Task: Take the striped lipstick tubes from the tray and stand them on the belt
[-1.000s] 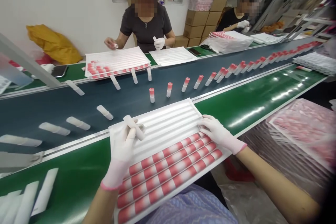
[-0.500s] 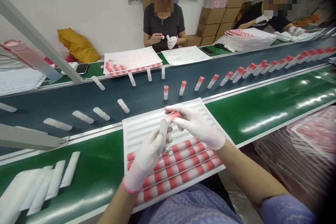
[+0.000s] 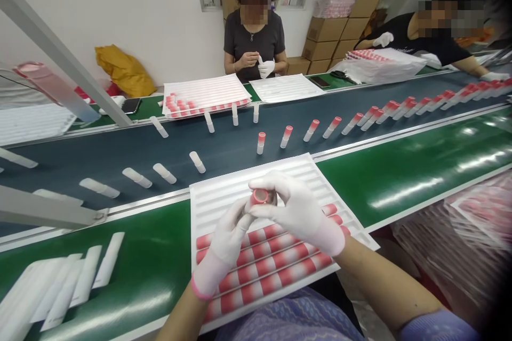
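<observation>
Keeping the tube [image 3: 260,196] straight above the tray [image 3: 308,166] favours light, even pressure, left hand [image 3: 227,234] and right hand [image 3: 298,208] closed around it.

Legible text: none. Black shirt [image 3: 431,49] of the person [image 3: 469,65] at far right: pale lettering across the chest, too blurred to read. White tubes [image 3: 87,275] at lower left, on the green surface [image 3: 150,256]: tiny dark marks near the lower ends, illegible.
</observation>
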`<state>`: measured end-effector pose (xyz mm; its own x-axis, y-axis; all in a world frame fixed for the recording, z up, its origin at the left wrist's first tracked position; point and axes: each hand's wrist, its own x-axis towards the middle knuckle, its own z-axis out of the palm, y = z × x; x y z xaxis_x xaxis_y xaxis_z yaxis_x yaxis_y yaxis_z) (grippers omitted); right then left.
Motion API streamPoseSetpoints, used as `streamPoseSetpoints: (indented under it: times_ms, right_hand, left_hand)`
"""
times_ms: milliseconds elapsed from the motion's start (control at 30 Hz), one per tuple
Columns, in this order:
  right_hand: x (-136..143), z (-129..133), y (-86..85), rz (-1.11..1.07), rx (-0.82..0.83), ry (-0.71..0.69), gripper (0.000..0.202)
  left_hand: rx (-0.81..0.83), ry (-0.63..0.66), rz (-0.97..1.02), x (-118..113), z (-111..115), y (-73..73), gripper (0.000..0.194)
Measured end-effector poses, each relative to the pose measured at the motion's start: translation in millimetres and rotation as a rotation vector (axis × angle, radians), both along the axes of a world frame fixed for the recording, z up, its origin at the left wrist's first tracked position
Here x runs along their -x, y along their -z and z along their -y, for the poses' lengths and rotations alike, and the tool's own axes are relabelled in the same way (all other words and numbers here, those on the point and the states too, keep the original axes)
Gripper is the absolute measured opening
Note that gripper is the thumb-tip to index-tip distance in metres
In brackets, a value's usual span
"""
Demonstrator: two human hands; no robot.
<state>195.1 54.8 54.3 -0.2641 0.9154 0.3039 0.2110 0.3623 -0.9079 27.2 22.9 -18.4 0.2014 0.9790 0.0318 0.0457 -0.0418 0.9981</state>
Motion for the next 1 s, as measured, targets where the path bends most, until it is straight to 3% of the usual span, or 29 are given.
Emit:
streamPoseSetpoints:
  times_ms: [67, 200, 300, 567, 667, 800, 900, 1000]
  right_hand:
    - [6, 4, 4.7, 0.012, -0.076, 0.042, 0.026]
    - [15, 8, 9.5, -0.026, -0.049, 0.032, 0.031]
    - [22, 10, 9.9, -0.068, -0.036, 0.019, 0.028]
    - [39, 11, 13.2, -0.071, 0.009, 0.173, 0.026]
    - [41, 10, 13.8, -0.044, 0.003, 0.180, 0.029]
    - [39, 10, 18.4, -0.009, -0.005, 0.089, 0.023]
    - [39, -2, 26.4, -0.026, 0.006, 0.080, 0.017]
    - [41, -43, 37.3, -0.065, 0.020, 0.097, 0.015]
  left_hand:
    - [-0.043, -0.073, -0.017, 1, -1, 7.5, 0.032]
    - [-0.051, -0.173, -0.006, 3, -1, 14.8, 0.037]
    - [-0.092, -0.205, 0.011, 4, 1, 15.0, 0.041]
    - [-0.129, -0.264, 0.049, 2, 3, 21.6, 0.044]
    - [-0.125, -0.278, 0.034, 2, 3, 19.4, 0.046]
    - [-0.112, -0.275, -0.014, 5, 0, 9.4, 0.042]
    - [-0.094, -0.222, -0.057, 10, -14, 6.4, 0.037]
    - [-0.133, -0.267, -0.198, 22, -43, 9.7, 0.052]
